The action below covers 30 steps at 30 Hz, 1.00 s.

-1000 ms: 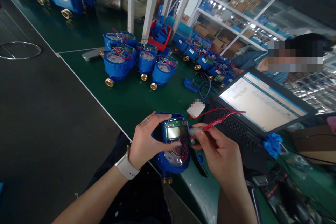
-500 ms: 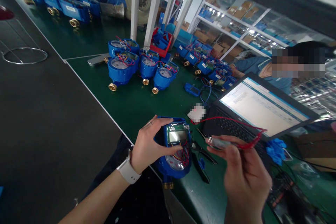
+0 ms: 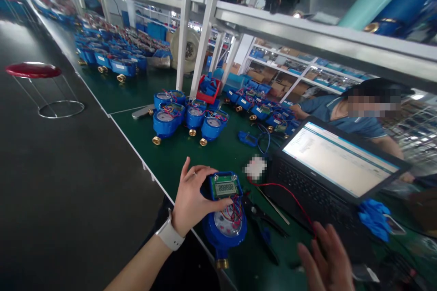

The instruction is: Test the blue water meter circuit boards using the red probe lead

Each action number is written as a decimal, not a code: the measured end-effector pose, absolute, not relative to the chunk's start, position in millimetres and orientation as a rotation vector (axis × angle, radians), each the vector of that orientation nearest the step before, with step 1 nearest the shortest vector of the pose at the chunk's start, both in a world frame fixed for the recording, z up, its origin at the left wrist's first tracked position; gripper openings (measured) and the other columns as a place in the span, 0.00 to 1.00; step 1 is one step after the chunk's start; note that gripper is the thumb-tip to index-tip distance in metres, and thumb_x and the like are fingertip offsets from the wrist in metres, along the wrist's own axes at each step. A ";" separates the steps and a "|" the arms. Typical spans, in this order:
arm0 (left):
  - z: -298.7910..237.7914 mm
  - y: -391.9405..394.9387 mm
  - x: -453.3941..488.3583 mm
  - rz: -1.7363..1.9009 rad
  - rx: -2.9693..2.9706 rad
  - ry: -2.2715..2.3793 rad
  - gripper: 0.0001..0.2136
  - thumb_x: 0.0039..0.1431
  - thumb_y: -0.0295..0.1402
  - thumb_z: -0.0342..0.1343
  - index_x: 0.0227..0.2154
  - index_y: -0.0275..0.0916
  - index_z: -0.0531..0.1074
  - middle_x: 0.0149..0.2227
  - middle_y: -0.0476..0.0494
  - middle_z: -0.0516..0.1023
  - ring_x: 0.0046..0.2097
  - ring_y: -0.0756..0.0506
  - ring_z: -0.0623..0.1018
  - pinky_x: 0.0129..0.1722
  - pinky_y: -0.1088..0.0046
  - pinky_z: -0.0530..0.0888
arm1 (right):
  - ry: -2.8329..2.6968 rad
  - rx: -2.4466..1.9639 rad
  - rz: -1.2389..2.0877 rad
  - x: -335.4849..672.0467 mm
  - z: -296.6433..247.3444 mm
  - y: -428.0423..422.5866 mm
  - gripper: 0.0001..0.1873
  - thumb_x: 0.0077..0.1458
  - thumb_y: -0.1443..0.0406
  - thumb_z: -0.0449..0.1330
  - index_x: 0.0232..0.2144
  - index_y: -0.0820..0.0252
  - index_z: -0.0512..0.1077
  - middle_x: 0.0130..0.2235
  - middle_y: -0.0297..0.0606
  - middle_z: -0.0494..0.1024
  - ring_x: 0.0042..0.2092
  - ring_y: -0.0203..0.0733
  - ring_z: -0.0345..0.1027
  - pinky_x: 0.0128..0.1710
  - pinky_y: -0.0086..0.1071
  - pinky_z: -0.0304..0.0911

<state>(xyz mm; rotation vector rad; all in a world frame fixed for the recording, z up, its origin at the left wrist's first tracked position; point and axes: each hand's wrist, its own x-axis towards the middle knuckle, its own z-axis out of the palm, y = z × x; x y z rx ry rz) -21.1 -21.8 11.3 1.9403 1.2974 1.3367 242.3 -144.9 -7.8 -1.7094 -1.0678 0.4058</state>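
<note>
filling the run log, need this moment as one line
left hand: holding blue meter | right hand: open, blurred, near laptop | meter display: digits showing | black pliers: on bench

Dim, cool light overall. Screen (image 3: 337,159) brightest, its page washed pale. Floor (image 3: 95,191) glares far left, darkening nearer; table (image 3: 225,154) dull green, deep shade below its near edge. Right hand (image 3: 329,261) badly blurred; left hand (image 3: 193,200) fairly crisp. Far upper left soft, lower right murky. Wide-angle slant, edges stretched. Pixel blocks mask co-worker's head (image 3: 378,90), small pale item (image 3: 256,168).
</note>
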 end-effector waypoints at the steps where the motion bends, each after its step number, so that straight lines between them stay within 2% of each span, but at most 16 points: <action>1: 11.7 -19.6 -22.7 1.332 1.931 1.294 0.24 0.38 0.43 0.70 0.39 0.40 0.72 0.40 0.42 0.79 0.49 0.36 0.76 0.63 0.37 0.45 | -1.094 -1.634 0.560 225.2 -10.0 -138.9 0.41 0.52 0.52 0.62 0.64 0.53 0.52 0.65 0.45 0.56 0.65 0.57 0.49 0.63 0.50 0.50; 2: 11.7 -17.3 -24.1 1.318 1.909 1.265 0.24 0.37 0.42 0.70 0.39 0.40 0.72 0.40 0.43 0.79 0.49 0.36 0.76 0.63 0.38 0.44 | -1.097 -1.564 0.689 207.3 -13.1 -132.3 0.37 0.53 0.52 0.61 0.62 0.53 0.56 0.65 0.44 0.59 0.65 0.55 0.51 0.63 0.47 0.51; 4: 10.1 -13.3 -25.9 1.269 1.851 1.157 0.25 0.35 0.39 0.72 0.39 0.41 0.72 0.41 0.44 0.79 0.49 0.38 0.77 0.64 0.41 0.41 | -1.061 -1.443 0.861 173.2 -21.2 -118.9 0.35 0.54 0.51 0.61 0.61 0.53 0.59 0.64 0.44 0.61 0.65 0.51 0.51 0.63 0.44 0.52; 8: 3.7 -11.6 -23.2 1.192 1.789 1.026 0.28 0.34 0.37 0.73 0.42 0.41 0.71 0.45 0.43 0.79 0.51 0.37 0.76 0.64 0.43 0.40 | -0.934 -1.266 1.088 131.3 -37.4 -99.9 0.42 0.50 0.49 0.63 0.62 0.53 0.55 0.62 0.45 0.64 0.61 0.51 0.60 0.58 0.44 0.58; 11: 1.1 -15.0 -19.3 1.207 1.778 1.051 0.28 0.37 0.40 0.72 0.44 0.42 0.70 0.49 0.40 0.77 0.57 0.35 0.71 0.64 0.43 0.39 | -0.854 -1.287 1.108 124.8 -46.9 -93.0 0.45 0.45 0.47 0.65 0.62 0.54 0.56 0.58 0.45 0.69 0.58 0.52 0.64 0.56 0.43 0.61; 15: 6.3 -16.3 -18.3 1.208 1.782 1.059 0.30 0.37 0.41 0.72 0.46 0.44 0.70 0.49 0.41 0.77 0.53 0.37 0.74 0.65 0.46 0.36 | -0.851 -1.231 1.055 124.8 -54.4 -86.2 0.47 0.41 0.45 0.66 0.60 0.57 0.59 0.54 0.46 0.73 0.55 0.56 0.67 0.55 0.44 0.63; 20: 17.4 -12.0 -19.6 1.160 1.812 1.131 0.27 0.30 0.39 0.74 0.39 0.44 0.73 0.43 0.46 0.78 0.52 0.36 0.74 0.64 0.44 0.36 | -0.911 -1.169 1.048 119.6 -52.6 -79.6 0.45 0.41 0.47 0.68 0.59 0.54 0.62 0.51 0.43 0.76 0.54 0.59 0.68 0.52 0.45 0.67; 24: 19.7 -10.2 -22.3 1.174 1.805 1.230 0.27 0.27 0.37 0.74 0.36 0.43 0.74 0.43 0.44 0.78 0.55 0.35 0.71 0.64 0.44 0.35 | -0.851 -1.149 1.143 121.1 -54.3 -71.3 0.46 0.39 0.47 0.69 0.58 0.56 0.63 0.50 0.44 0.77 0.52 0.59 0.70 0.51 0.48 0.66; 28: 17.0 -4.7 -30.0 1.212 1.791 1.315 0.27 0.31 0.40 0.73 0.38 0.42 0.74 0.45 0.42 0.78 0.58 0.34 0.69 0.64 0.42 0.37 | -0.765 -1.117 1.316 117.9 -54.7 -55.3 0.49 0.37 0.49 0.70 0.59 0.59 0.60 0.47 0.46 0.79 0.49 0.58 0.73 0.50 0.49 0.66; 30: 14.3 -0.1 -36.1 1.257 1.784 1.364 0.29 0.34 0.42 0.72 0.44 0.43 0.73 0.50 0.39 0.76 0.61 0.32 0.65 0.64 0.42 0.39 | -0.762 -1.090 1.380 107.8 -51.2 -44.3 0.50 0.38 0.51 0.71 0.61 0.58 0.57 0.46 0.45 0.79 0.47 0.57 0.74 0.48 0.48 0.69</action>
